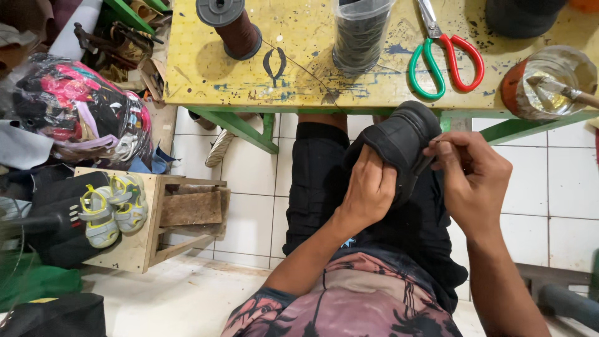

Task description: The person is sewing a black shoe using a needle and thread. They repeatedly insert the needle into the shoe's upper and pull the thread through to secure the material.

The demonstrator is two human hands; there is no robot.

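Fingertips of your right hand pinch at the edge of a black shoe; whether they grip a needle or thread you cannot tell. Your left hand wraps closed around the shoe, holding it above your lap just below the yellow table. On the table: scissors, a brown spool, a black spool. On a wooden stool to your left: small sandals.
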